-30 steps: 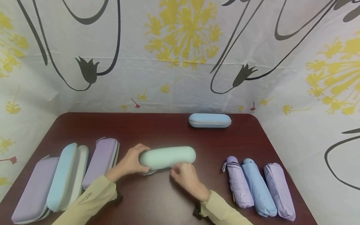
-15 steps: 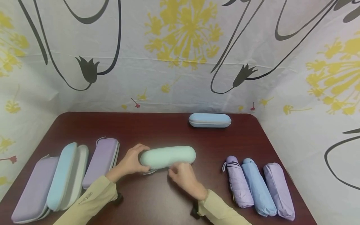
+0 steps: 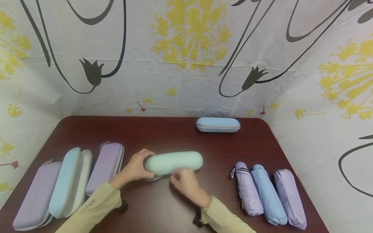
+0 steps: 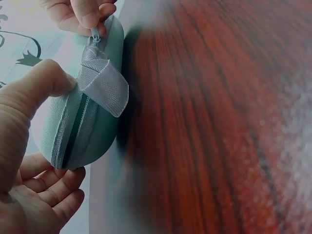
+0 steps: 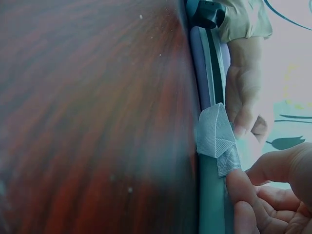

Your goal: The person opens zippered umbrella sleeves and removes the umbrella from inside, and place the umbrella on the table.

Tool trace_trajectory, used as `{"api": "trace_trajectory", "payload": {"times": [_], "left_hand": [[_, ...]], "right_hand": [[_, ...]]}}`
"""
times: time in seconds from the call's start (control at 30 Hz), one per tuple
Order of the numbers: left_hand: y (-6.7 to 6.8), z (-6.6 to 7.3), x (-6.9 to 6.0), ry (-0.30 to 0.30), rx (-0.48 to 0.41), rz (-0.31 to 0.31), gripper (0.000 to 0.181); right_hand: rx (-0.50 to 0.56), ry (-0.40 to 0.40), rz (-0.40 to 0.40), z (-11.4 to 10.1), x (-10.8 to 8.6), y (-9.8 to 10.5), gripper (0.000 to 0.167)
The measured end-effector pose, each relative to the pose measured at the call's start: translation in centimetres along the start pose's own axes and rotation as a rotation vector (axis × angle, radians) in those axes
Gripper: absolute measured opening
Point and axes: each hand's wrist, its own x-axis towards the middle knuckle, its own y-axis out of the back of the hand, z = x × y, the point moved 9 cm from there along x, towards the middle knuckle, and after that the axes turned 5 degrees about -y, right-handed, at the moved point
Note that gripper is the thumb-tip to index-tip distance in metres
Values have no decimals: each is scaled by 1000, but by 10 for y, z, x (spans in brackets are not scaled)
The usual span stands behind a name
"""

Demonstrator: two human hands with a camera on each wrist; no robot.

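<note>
Near the middle of the dark table (image 3: 140,137), the mint-green case (image 3: 172,162) is lying lengthwise across in front of you. Your left hand (image 3: 135,166) is gripping its left end, the thumb (image 4: 51,80) pressing on the near side by the seam and the fingers curling around the end. Your right hand (image 3: 187,184) is pinching at the zip slider (image 4: 96,38) on the near side. A loose grey tab (image 4: 109,90) is hanging folded right beside that slider, so a fold is probably risking getting caught in the teeth and jamming the zip. Your thumb tip is sitting close to the tab too, so nipped skin is possible. Only one end is being held, and the rounded shell is leaving the right end free; a hard or slanted tug could be swinging or rolling the case out of your grip. Your fingers are hiding part of the pull, so you cannot tell how firm the pinch is; a shallow one could be slipping off under strain.
</note>
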Motion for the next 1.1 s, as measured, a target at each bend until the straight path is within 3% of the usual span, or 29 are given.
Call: {"api": "trace_trajectory", "payload": {"times": [0.23, 0.37, 0.47, 0.53, 0.6, 0.73, 0.9, 1.1], "left_hand": [[-1, 0, 0, -11, 10, -7, 63], [-3, 2, -1, -13, 11, -24, 65], [-2, 4, 0, -17, 19, -29, 66], [-1, 5, 0, -20, 25, -33, 66], [0, 5, 0, -24, 31, -34, 66], [2, 5, 2, -27, 35, -13, 63], [5, 4, 7, -26, 43, -3, 59], [9, 7, 18, -39, 75, -42, 58]], "right_hand": [[-51, 47, -46, 0, 3, 7, 6], [-12, 102, 72, 12, 8, 38, 5], [7, 90, 146, 34, 12, 61, 25], [16, 44, 102, 52, 15, 66, 41], [52, -7, 1, 68, 17, 63, 52], [162, -33, -150, 83, 14, 54, 54], [204, -40, -173, 83, 10, 53, 51], [162, -142, -154, 81, 1, 51, 58]]}}
